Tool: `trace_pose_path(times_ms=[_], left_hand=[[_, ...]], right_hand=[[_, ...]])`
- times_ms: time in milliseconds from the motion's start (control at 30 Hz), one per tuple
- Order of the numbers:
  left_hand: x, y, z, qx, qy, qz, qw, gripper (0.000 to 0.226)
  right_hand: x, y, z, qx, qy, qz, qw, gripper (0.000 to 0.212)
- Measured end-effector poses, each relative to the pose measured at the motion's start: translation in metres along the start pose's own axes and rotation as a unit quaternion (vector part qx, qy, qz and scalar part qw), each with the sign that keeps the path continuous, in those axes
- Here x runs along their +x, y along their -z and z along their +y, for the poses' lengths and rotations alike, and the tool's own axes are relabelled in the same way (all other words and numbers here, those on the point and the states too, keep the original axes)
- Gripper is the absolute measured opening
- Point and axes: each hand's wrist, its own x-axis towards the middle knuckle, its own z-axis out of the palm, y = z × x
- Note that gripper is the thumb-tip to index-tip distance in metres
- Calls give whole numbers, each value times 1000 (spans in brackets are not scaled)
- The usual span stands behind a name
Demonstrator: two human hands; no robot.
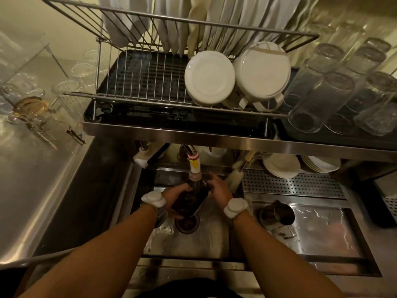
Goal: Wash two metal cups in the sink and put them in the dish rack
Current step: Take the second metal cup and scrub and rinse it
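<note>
1. Both arms came in from 6 o'clock: left forearm [111, 248], right forearm [264, 250], a white band [153, 198] on each wrist.
2. 12 o'clock: dish rack [129, 99] held plates [214, 18] and two upturned white mugs [209, 77].
3. Centre: sink [206, 239] was wet, with the drain [187, 223] below the hands.
4. 2 o'clock: glasses [318, 93] stood upside down.
5. Over the sink: first metal cup [193, 198] was tilted, top end right under the faucet [194, 166].
6. 3 o'clock of the sink: second metal cup [277, 214] lay on its side on the drainboard [322, 229], untouched.
7. From 9 o'clock: left hand [175, 196] had its fingers wrapped round the first metal cup.
8. From 3 o'clock: right hand [219, 188] lay against that cup, fingers fairly straight. Grip or mere touch, could not tell.
</note>
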Motion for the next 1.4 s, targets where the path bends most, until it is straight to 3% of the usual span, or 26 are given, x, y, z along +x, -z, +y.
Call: trace_pose_path(times_ms=[100, 200, 300, 333, 400, 500, 700, 800, 900, 967, 1100, 1233, 1400], left_hand=[[0, 2, 5, -11, 4, -19, 1000, 39], [-5, 0, 13, 2, -4, -8, 1000, 39], [-1, 6, 20, 8, -66, 49, 997, 57], [2, 11, 20, 87, -100, 100, 986, 57], [5, 21, 22, 281, -199, 221, 912, 46], [-4, 30, 40, 306, -319, 323, 837, 38], [-13, 42, 87, 448, -284, 343, 775, 40], [-13, 47, 98, 468, -252, 305, 790, 40], [-10, 52, 102, 516, -229, 271, 780, 38], [-9, 53, 106, 516, -238, 273, 776, 31], [-7, 51, 114, 497, -221, 253, 800, 43], [-5, 42, 120, 490, -244, 276, 790, 39], [-5, 40, 122, 481, -238, 269, 800, 40]], right_hand=[[-7, 2, -4, -37, 10, -33, 999, 33], [-8, 7, 1, 25, -23, -55, 998, 20], [-12, 11, 2, 35, -38, -81, 995, 19], [-10, 10, 3, 39, -40, -84, 995, 20], [-7, 8, 9, 32, -52, -74, 995, 27], [-9, 7, 19, 12, -51, -44, 998, 35], [-19, 8, 25, 30, -63, -30, 997, 35], [-22, 7, 26, 84, -67, 1, 994, 27], [-24, 9, 25, 32, -52, -4, 998, 26], [-27, 12, 23, 30, -59, -17, 998, 24], [-26, 14, 24, 5, -30, -5, 1000, 24], [-30, 12, 28, 50, -40, -23, 998, 13], [-36, 13, 32, 37, -31, -7, 999, 20]])
